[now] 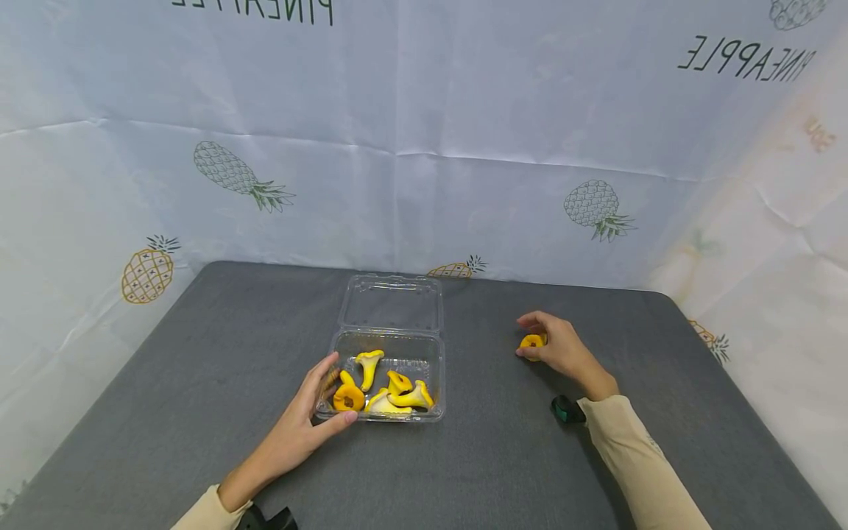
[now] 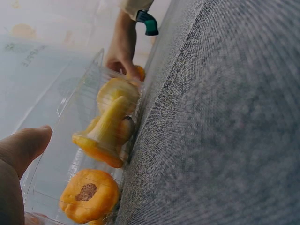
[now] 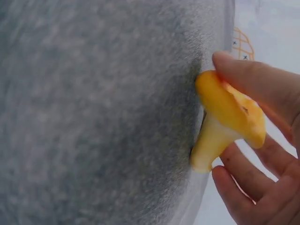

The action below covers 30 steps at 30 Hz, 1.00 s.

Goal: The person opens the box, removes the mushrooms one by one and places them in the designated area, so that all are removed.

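Yellow mushroom (image 1: pixel 532 341) in the right hand (image 1: pixel 559 347), clear tray (image 1: pixel 433 383) steadied by the left.

Nearest, the left hand (image 1: pixel 311 416) rests with straight fingers along the tray's left wall, thumb at its front corner, grasping nothing; the tray (lid hinged open behind it) holds several more yellow mushrooms (image 1: pixel 384 386). Further out on the grey table (image 1: pixel 165 412), well apart to the right, the right hand's curled fingers and thumb pinch the single mushroom by its cap, its stem touching the tabletop.
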### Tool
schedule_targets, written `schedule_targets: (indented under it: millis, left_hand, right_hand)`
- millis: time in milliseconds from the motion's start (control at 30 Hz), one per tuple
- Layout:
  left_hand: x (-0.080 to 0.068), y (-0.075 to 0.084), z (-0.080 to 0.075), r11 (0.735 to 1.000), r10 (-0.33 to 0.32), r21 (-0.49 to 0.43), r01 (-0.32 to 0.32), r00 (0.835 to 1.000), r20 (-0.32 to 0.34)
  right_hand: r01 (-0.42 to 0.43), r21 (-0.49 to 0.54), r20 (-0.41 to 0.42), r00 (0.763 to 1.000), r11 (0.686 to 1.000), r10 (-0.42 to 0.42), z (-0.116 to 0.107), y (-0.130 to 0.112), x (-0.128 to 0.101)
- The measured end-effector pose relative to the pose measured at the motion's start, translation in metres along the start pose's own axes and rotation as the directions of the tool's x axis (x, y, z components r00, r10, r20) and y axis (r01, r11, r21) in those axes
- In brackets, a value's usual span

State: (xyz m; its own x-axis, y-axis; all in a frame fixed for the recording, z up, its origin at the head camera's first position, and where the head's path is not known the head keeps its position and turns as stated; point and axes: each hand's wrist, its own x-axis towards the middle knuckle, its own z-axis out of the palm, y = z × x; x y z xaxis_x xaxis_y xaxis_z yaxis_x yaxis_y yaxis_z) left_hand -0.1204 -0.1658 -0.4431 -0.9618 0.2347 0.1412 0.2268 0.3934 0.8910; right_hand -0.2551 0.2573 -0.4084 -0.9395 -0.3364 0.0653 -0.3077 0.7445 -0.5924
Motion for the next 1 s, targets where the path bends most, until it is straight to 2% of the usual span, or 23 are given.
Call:
schedule_targets:
  millis: [233,533,667,833,1000]
  left_hand:
    - [0.0,0.0,0.0,1.0,-0.007,0.002,0.007,1.0,0.001]
    - [0.0,0.0,0.0,1.0,-0.014,-0.002,0.014,1.0,0.003]
    - [0.0,0.0,0.0,1.0,-0.018,-0.003,0.018,1.0,0.003]
    - [0.0,0.001,0.0,1.0,-0.025,-0.005,0.025,1.0,0.005]
    - [0.0,0.001,0.0,1.0,-0.026,-0.014,0.026,1.0,0.011]
  right_hand:
    - [0.04,-0.062,0.057,0.998,0.997,-0.036,-0.002,0.003,-0.001]
    - [0.029,-0.049,0.187,0.982,0.998,-0.019,-0.011,0.004,-0.004]
    - [0.032,-0.059,0.156,0.987,0.998,-0.023,-0.01,0.005,-0.004]
    - [0.047,-0.09,0.061,0.997,0.995,-0.042,-0.004,0.007,-0.001]
    - [0.014,-0.126,-0.004,1.0,0.992,-0.015,0.0,0.004,0.003]
